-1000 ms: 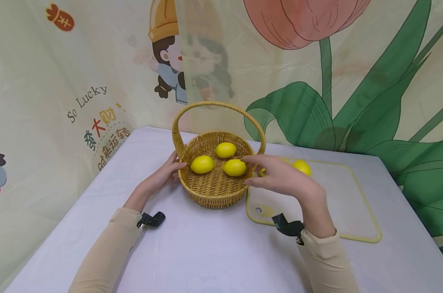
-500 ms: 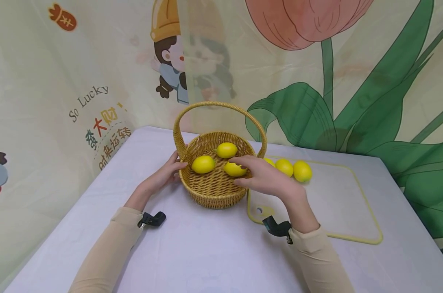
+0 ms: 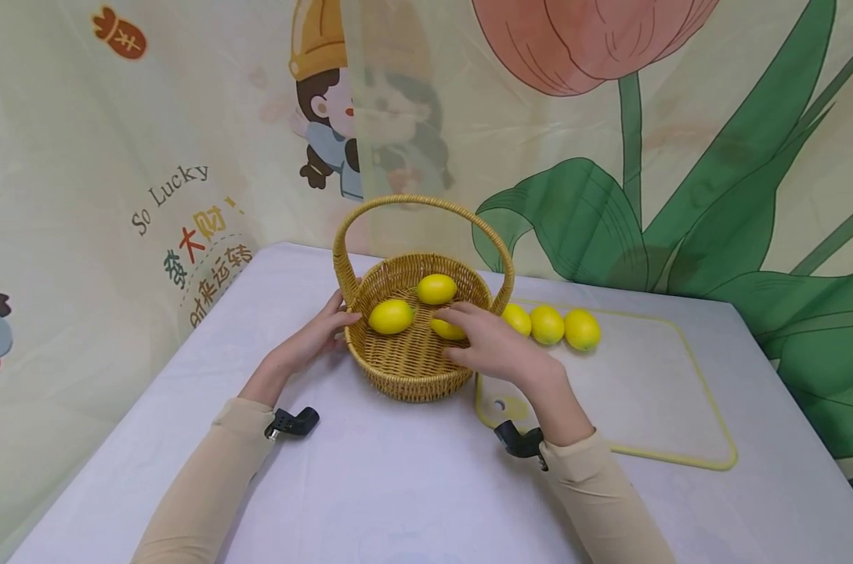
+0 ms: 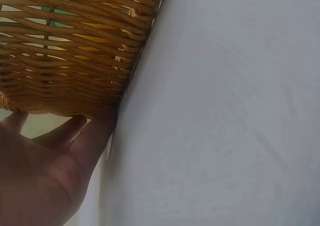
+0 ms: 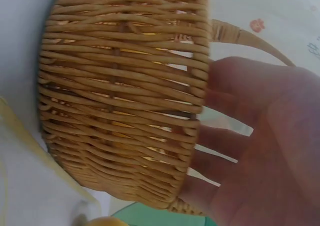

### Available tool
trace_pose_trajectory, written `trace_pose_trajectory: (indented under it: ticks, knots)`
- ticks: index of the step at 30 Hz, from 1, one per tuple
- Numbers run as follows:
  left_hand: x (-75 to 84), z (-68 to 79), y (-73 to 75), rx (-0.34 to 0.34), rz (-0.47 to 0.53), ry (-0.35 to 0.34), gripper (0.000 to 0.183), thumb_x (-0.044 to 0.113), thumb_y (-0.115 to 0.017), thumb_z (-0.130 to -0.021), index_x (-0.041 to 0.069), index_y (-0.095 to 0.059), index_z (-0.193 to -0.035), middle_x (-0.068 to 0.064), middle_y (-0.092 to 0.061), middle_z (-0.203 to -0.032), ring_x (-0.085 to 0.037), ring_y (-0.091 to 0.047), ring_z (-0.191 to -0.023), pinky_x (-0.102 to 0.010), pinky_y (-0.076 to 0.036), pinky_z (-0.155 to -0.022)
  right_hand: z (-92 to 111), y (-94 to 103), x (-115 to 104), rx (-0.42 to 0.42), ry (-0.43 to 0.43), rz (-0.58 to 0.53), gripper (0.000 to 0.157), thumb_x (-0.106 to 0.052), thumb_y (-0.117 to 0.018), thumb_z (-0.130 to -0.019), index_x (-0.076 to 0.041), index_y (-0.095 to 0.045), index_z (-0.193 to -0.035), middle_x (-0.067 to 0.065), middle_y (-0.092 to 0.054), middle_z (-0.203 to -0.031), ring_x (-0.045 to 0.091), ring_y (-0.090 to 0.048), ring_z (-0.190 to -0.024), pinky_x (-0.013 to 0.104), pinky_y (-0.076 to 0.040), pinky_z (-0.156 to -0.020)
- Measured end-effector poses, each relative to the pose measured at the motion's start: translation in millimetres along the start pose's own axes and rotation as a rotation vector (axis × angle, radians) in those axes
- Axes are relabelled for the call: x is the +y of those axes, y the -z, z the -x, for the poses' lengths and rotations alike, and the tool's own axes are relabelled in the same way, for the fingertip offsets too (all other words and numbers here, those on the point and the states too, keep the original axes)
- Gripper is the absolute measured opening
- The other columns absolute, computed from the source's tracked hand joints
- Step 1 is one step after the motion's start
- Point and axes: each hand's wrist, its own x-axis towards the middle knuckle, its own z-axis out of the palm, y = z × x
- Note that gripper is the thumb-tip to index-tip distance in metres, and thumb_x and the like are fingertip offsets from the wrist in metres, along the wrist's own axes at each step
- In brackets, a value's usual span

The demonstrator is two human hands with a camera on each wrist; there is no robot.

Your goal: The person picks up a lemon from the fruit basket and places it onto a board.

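3 lemons (image 3: 445, 329) in bskt (image 3: 415, 387), 1 partly under R hand (image 3: 498, 345), L hand (image 3: 317, 338) touching bskt, fingers apart.

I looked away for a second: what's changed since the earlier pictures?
The right hand has moved left over the basket and now partly hides the right lemon inside; no hold or release is visible. The three lemons on the board came into clearer view. The left hand stayed at the basket's left side; basket and lemons haven't visibly moved.
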Motion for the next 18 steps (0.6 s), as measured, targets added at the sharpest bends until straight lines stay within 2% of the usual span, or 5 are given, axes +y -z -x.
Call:
trace_pose_trajectory:
  ticks: [12, 18]
  knots:
    - [0.7, -0.2, -0.6, 0.008, -0.024, 0.017, 0.070, 0.031, -0.041, -0.103, 0.046, 0.002, -0.157, -0.011, -0.001, -0.168, -0.040, -0.017, -0.153, -0.062, -0.021, -0.120, -14, -21.4, 5, 0.026, 0.033, 0.074, 0.060, -0.021, -0.068, -0.092, -0.014, -0.047, -0.148, 0.014, -0.042, -0.154, 0.030, -0.041, -0.142, 0.048, -0.039, -0.116]
    - [0.9, -1.5, -0.2, 0.005, -0.015, 0.013, 0.071, 0.030, -0.042, -0.103, 0.044, 0.002, -0.157, -0.011, 0.000, -0.169, -0.039, -0.015, -0.153, -0.063, -0.017, -0.121, -19, -24.5, 2, 0.051, -0.003, 0.106, 0.058, -0.019, -0.066, -0.092, -0.013, -0.049, -0.147, 0.013, -0.044, -0.152, 0.029, -0.040, -0.142, 0.046, -0.039, -0.116]
